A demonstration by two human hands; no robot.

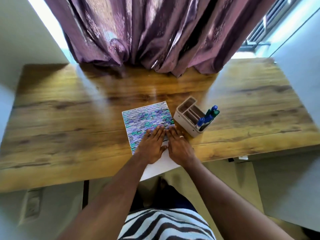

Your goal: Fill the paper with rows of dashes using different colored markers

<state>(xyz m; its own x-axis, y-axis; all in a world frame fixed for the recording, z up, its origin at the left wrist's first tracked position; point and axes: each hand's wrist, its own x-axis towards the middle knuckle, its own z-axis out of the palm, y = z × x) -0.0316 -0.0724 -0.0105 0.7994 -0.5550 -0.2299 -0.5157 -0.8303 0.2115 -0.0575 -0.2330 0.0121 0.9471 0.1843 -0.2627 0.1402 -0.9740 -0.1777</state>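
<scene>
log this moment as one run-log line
left hand: flat on dash-covered white paper | right hand: flat, empty | blue and green markers: in beige plastic organizer

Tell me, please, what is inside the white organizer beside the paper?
The white organizer holds blue and green capped markers in its near-right compartment. The other slots look empty, though their bottoms and the markers' lower ends are hidden.

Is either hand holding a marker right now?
No. The left hand and right hand lie flat and empty on the paper, while the markers stand in the holder.
</scene>
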